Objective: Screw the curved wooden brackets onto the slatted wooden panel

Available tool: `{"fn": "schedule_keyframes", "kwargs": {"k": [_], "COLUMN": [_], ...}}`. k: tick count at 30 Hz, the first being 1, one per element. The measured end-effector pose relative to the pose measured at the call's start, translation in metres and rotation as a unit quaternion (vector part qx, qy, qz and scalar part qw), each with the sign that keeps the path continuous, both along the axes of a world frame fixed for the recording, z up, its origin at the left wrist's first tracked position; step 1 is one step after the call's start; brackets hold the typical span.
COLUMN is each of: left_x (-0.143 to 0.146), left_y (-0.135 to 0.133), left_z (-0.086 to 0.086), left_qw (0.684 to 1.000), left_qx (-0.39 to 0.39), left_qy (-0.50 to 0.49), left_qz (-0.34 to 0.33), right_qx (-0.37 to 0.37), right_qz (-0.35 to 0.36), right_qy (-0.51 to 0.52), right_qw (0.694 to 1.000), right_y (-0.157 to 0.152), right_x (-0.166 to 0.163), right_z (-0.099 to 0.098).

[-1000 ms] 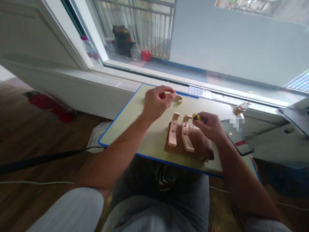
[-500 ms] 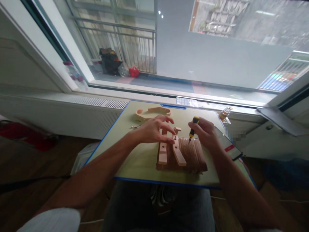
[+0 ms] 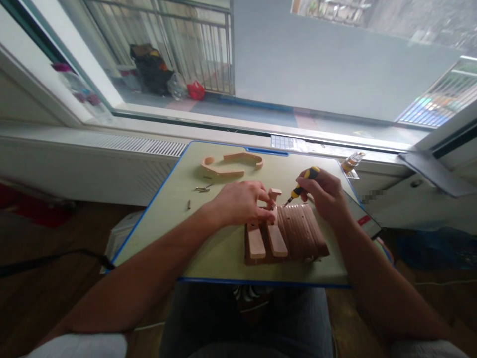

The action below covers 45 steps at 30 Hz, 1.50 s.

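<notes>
The left hand (image 3: 242, 201) curls at a pale wooden hook (image 3: 278, 241) atop the brown ridged block (image 3: 301, 226) — whether it pinches is unclear. The right hand (image 3: 328, 196) grips a screwdriver (image 3: 297, 191), its tip now nearer the hook — bringing both within working reach.

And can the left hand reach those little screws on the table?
Probably yes: the screws lie on the table close to the left hand, with nothing seen in the way. It's at a wooden hook, though, so it might leave that first.
</notes>
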<state>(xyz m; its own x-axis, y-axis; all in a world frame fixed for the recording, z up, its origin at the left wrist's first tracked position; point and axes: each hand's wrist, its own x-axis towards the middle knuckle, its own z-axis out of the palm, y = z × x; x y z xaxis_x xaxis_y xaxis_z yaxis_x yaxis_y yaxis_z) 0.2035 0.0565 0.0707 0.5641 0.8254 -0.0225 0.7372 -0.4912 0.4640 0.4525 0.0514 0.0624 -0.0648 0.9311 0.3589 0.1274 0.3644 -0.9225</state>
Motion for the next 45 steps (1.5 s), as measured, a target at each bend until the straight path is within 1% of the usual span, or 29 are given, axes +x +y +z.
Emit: {"fn": "schedule_keyframes", "kwargs": {"k": [2,4,8,10,12,13,15,17,19,21,24,29,32,40,45], "left_x": [0.000,-0.001,-0.003,-0.004,-0.004,-0.004,-0.004,-0.004,-0.004,-0.004,-0.005,-0.007,-0.007,-0.007,-0.006], "left_y": [0.000,0.000,0.000,0.000,0.001,0.001,0.001,0.001,0.000,0.000,0.000,0.002,0.002,0.002,0.002], "left_z": [0.001,0.000,-0.005,-0.007,-0.008,-0.008,-0.008,-0.008,-0.007,-0.007,-0.010,-0.018,-0.021,-0.020,-0.021], "left_qw": [1.000,1.000,1.000,1.000,1.000,1.000,1.000,1.000,1.000,1.000,0.999,0.999,0.999,0.999,0.999], "left_qx": [-0.001,0.001,0.008,0.007,0.007,0.007,0.008,0.011,0.017,0.021,0.031,0.047,0.051,0.046,0.049], "left_qy": [0.011,0.010,-0.001,0.000,0.000,-0.002,-0.003,0.004,0.015,0.022,0.015,-0.009,-0.015,-0.008,-0.004], "left_qz": [0.003,0.000,-0.007,-0.005,-0.004,-0.004,-0.003,0.000,0.002,0.003,0.002,-0.008,-0.007,-0.006,-0.003], "right_qx": [0.002,0.010,0.014,0.011,0.021,0.034,0.064,0.072,0.066,0.063,0.070,0.086,0.090,0.100,0.094], "right_qz": [0.016,0.036,0.064,0.072,0.068,0.064,0.068,0.101,0.131,0.137,0.139,0.149,0.160,0.149,0.152], "right_qy": [-0.017,-0.062,-0.127,-0.152,-0.211,-0.261,-0.378,-0.454,-0.486,-0.499,-0.498,-0.452,-0.440,-0.462,-0.435], "right_qw": [1.000,0.997,0.990,0.986,0.975,0.963,0.921,0.882,0.861,0.854,0.853,0.875,0.879,0.869,0.883], "right_y": [-0.001,-0.002,0.002,0.006,0.011,0.013,0.016,0.017,0.018,0.019,0.021,0.026,0.026,0.026,0.028], "right_x": [-0.001,-0.002,-0.003,-0.004,-0.006,-0.007,-0.008,-0.007,-0.004,-0.001,0.002,0.002,0.002,0.001,0.001], "right_z": [0.009,0.017,0.026,0.031,0.040,0.046,0.061,0.075,0.084,0.087,0.082,0.074,0.073,0.072,0.072]}}
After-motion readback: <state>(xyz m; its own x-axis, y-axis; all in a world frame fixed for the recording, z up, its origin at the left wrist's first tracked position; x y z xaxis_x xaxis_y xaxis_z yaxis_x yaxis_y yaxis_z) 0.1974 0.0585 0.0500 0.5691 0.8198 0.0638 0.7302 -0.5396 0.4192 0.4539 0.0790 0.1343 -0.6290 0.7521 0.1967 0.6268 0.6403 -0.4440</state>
